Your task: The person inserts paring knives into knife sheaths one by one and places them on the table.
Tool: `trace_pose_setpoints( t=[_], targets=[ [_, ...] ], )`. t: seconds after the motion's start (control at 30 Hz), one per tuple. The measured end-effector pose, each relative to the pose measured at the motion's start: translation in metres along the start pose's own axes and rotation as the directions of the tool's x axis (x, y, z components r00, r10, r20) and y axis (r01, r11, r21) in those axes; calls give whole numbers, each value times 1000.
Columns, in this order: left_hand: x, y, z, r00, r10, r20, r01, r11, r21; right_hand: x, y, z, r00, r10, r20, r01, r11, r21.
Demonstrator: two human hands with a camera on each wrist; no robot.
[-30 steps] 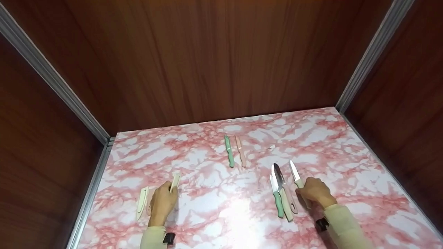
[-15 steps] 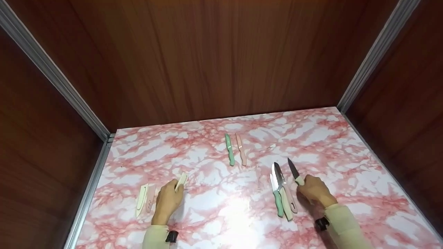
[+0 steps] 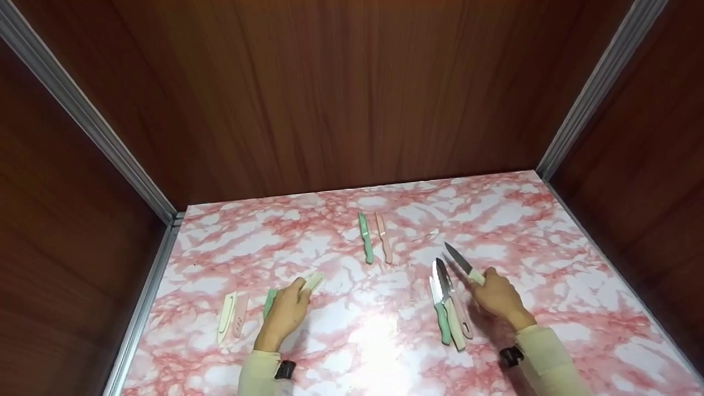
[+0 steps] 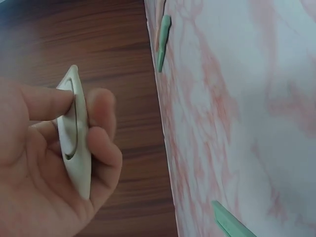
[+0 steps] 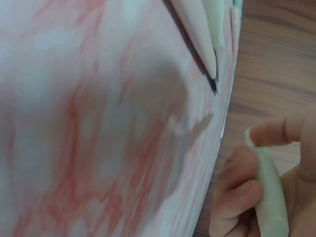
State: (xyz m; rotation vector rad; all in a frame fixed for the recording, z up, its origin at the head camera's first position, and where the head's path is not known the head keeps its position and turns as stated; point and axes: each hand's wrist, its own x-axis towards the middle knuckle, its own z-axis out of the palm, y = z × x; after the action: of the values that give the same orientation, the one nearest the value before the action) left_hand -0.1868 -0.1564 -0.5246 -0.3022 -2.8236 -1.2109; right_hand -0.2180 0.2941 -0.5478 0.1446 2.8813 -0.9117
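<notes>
In the head view my left hand (image 3: 286, 311) pinches a cream knife sheath (image 3: 313, 282) between thumb and fingers, above the left part of the table. The left wrist view shows this sheath (image 4: 74, 128) tilted in the fingers, a long slot along its side. On the right, my right hand (image 3: 498, 297) grips a small knife (image 3: 458, 257) by its cream handle, the bare blade pointing away and to the left. Curled fingers cover part of that handle (image 5: 272, 197) in the right wrist view, where the blade is hidden.
Three bare knives lie together left of my right hand: green-handled (image 3: 442, 325), cream-handled (image 3: 454, 329) and pink-handled (image 3: 463, 318). A cream sheath (image 3: 226, 319), a pink sheath (image 3: 240, 316) and a partly covered green sheath (image 3: 269, 303) lie at left. Farther back are green (image 3: 365, 239) and pink (image 3: 384, 239) sheathed knives.
My left hand has moved right with the cream sheath, uncovering the pink and green sheaths. The knife in my right hand has turned, its tip swinging left over the table.
</notes>
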Motion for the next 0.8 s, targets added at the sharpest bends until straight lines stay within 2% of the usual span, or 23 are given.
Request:
trace_pose_setpoints(
  t=[0.23, 0.47, 0.7, 0.8],
  targets=[
    [3, 9, 3, 998, 18, 53, -16, 999, -33, 1, -13, 0, 995, -81, -50, 78, 996, -46],
    [5, 17, 8, 996, 59, 63, -58, 998, -19, -2, -25, 2, 974, -210, -80, 203, 976, -82],
    [5, 24, 12, 994, 43, 103, -42, 999, -18, -8, -36, 1, 962, -272, -11, 270, 957, -103],
    [4, 27, 13, 992, 39, 120, -38, 999, -10, -9, -41, 1, 951, -310, 12, 310, 945, -103]
  ],
)
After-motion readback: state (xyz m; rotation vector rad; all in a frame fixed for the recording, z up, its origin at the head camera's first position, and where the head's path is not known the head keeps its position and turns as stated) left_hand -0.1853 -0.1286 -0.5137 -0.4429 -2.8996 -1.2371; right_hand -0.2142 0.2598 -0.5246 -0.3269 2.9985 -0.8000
